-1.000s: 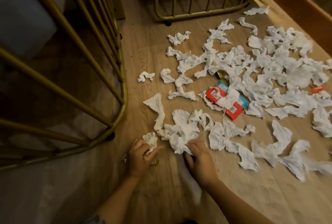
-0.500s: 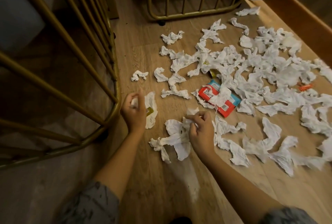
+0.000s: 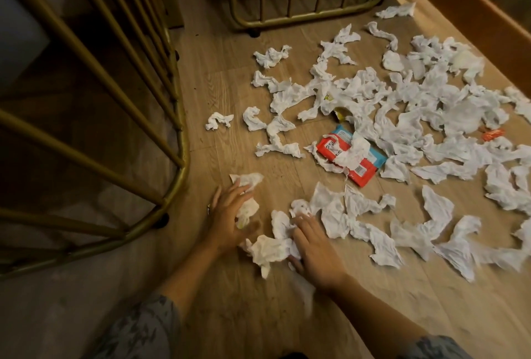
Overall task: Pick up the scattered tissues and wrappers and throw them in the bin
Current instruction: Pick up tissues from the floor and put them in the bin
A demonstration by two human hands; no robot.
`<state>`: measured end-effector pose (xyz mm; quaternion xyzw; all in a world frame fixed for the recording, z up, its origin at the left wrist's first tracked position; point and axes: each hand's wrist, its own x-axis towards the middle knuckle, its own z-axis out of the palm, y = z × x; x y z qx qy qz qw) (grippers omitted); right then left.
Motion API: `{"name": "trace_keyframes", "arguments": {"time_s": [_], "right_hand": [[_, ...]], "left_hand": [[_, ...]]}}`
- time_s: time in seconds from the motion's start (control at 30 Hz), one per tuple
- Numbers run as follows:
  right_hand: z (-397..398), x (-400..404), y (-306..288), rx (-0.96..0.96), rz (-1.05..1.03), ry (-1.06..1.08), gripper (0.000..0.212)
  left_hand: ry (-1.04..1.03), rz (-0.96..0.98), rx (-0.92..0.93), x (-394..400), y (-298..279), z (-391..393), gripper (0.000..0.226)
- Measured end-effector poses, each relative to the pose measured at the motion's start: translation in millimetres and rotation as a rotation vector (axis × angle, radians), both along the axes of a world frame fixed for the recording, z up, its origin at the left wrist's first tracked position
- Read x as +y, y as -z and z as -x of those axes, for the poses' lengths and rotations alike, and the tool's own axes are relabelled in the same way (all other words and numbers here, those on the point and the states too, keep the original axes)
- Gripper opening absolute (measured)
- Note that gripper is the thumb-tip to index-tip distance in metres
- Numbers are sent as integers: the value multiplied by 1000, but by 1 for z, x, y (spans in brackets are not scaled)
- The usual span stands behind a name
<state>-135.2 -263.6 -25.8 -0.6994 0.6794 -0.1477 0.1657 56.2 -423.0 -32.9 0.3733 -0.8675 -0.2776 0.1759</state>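
Many crumpled white tissues (image 3: 402,117) lie scattered over the wooden floor. A red and blue wrapper (image 3: 365,170) lies among them, partly under a tissue. A small orange wrapper (image 3: 492,135) and a yellow scrap (image 3: 340,113) lie farther right. My left hand (image 3: 230,215) rests on the floor with its fingers spread over a wad of tissue (image 3: 247,209). My right hand (image 3: 316,249) presses flat on a bunched tissue (image 3: 270,249) near the front of the pile. No bin is in view.
A gold metal frame with slanted bars (image 3: 178,134) stands to the left, its foot close to my left hand. A second gold barred frame (image 3: 304,17) stands at the back. A wooden ledge (image 3: 488,13) runs along the far right.
Both hands have dropped back toward me and flattened onto the floor. The tissue that my right hand was lifting now lies bunched under it. My left hand has opened over its wad.
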Motion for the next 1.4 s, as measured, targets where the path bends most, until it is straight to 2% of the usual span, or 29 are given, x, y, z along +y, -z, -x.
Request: {"name": "trace_keyframes", "arguments": {"time_s": [0.1,0.17,0.2,0.23,0.33,0.47,0.53,0.6,0.67,0.7,0.77,0.83,0.87,0.93,1.0,1.07,1.2,1.27,1.4], "right_hand": [[-8,12,2,-131,159,70,30],[-12,13,-2,-202,186,143,37],[-13,11,-5,-253,177,193,42],[-13,8,-9,-304,170,250,46],[-15,-3,-18,-438,191,421,43],[-18,-2,-20,-501,187,581,31],[-21,5,-18,-424,141,542,30],[-27,11,-16,-264,92,433,37],[-33,13,-14,-84,75,339,39],[-35,15,-12,-12,68,322,43],[-37,19,-7,52,62,333,50],[-35,23,0,32,90,321,39],[-34,23,4,12,107,297,31],[-28,22,5,-50,113,244,20],[-17,18,0,-124,102,247,18],[-4,11,-11,-170,106,281,18],[24,-7,-46,-189,187,394,17],[45,-15,-69,-176,222,430,17],[105,-21,-137,-35,276,410,24]], "left_hand": [[176,30,-134,27,-4,-20,118],[213,27,-189,37,-4,-25,128],[210,26,-184,39,-4,-24,124],[189,33,-141,40,-3,-22,114],[69,69,106,36,4,-15,62],[-184,-98,212,29,6,-8,69],[-303,-114,250,25,3,-1,55],[-338,-22,245,24,-2,7,31],[-359,127,109,27,-5,10,16],[-387,184,-9,30,-3,10,23],[-450,167,-253,42,-3,6,54],[-508,78,-380,58,-1,4,77],[-518,60,-393,65,2,4,78],[-468,66,-267,72,7,5,58],[-383,45,-7,70,9,6,34],[-304,-47,134,66,7,12,31],[-199,-213,179,40,-17,50,36],[-108,-136,153,19,-41,84,22],[86,46,165,-16,-110,160,18]]}}
